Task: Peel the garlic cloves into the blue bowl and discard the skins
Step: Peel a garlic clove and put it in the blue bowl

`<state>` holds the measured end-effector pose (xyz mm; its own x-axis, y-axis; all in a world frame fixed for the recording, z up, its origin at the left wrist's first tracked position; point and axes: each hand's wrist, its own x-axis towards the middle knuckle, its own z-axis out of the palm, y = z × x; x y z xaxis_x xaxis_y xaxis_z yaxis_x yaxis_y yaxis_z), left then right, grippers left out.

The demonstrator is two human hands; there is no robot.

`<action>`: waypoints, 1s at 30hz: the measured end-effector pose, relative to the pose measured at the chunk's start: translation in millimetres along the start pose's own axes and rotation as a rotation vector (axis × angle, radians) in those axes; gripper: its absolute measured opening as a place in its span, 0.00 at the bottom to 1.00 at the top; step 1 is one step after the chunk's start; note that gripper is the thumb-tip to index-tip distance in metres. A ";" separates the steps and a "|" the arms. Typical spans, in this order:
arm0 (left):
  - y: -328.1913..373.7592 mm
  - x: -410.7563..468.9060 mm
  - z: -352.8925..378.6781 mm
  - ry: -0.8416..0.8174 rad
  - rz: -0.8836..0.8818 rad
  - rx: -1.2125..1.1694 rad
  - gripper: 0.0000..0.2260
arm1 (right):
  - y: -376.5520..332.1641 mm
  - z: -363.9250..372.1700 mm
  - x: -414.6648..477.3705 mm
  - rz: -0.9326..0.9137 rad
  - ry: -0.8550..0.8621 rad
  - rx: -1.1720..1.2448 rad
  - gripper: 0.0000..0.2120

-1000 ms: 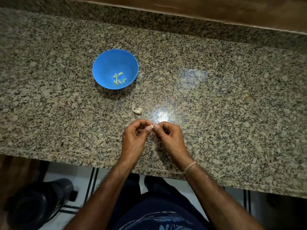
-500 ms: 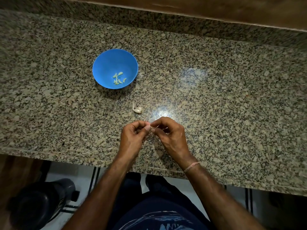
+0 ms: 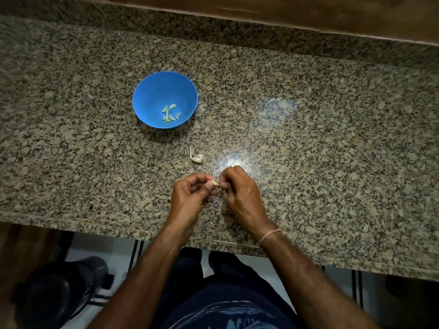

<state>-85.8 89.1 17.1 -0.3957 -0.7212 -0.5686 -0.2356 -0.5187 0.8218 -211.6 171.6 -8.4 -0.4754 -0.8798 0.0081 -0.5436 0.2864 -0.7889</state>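
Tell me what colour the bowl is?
The bowl is bright blue, shown best in the head view.

Forearms (image 3: 152,264): we see 2, bare.
Right hand (image 3: 242,193): 1 thin pink wrist thread (image 3: 270,234).
Top (image 3: 228,314): dark navy, pale print, 6 o'clock.

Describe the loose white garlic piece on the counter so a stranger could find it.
On the granite counter, look between the blue bowl and the left hand and right hand. The garlic piece lies there alone on bare stone. Unlike the cloves in the bowl, it is white with a thin tail.
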 end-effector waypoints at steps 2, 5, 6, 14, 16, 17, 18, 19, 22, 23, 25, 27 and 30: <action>-2.7 2.1 -1.2 0.011 -0.024 -0.033 0.06 | 3.1 -1.3 -2.9 0.028 -0.039 -0.008 0.08; -4.1 3.4 -3.0 0.023 -0.013 -0.014 0.06 | 4.9 -4.8 -6.4 0.122 -0.053 0.121 0.05; -3.4 3.0 -3.0 0.023 -0.003 -0.002 0.06 | 2.9 -6.8 -6.5 0.173 -0.045 0.224 0.04; -3.1 1.9 -0.7 0.040 0.096 0.103 0.07 | -10.7 -12.1 -2.7 0.273 -0.023 0.529 0.07; -4.9 1.4 0.0 0.064 0.092 0.084 0.05 | -10.0 -12.3 -2.9 0.285 -0.016 0.559 0.10; -6.1 1.0 0.3 0.079 0.097 0.091 0.05 | -9.8 -12.3 -3.2 0.289 -0.018 0.577 0.10; -7.0 0.3 0.6 0.089 0.110 0.113 0.05 | -9.7 -11.9 -3.6 0.293 -0.023 0.590 0.11; -7.6 -0.4 0.9 0.093 0.130 0.138 0.05 | -9.8 -11.5 -3.7 0.296 -0.027 0.597 0.11; -7.3 -1.4 1.4 0.084 0.165 0.176 0.06 | -9.8 -9.9 -4.4 0.312 -0.013 0.585 0.09; -7.0 -1.4 1.5 0.084 0.166 0.177 0.06 | -9.6 -9.7 -4.5 0.312 -0.006 0.568 0.08; -6.6 -0.9 1.2 0.092 0.164 0.173 0.05 | -9.9 -9.6 -4.4 0.291 0.000 0.518 0.07; -7.1 -1.2 0.9 0.088 0.164 0.157 0.05 | -10.8 -9.7 -4.1 0.255 0.008 0.471 0.07; -6.7 -1.3 1.3 0.071 0.168 0.157 0.05 | -10.8 -9.5 -3.9 0.226 0.032 0.440 0.06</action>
<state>-84.9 94.1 12.4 -0.3786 -0.8249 -0.4197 -0.3087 -0.3150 0.8975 -210.4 175.5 5.9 -0.5725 -0.8000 -0.1794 -0.0844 0.2751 -0.9577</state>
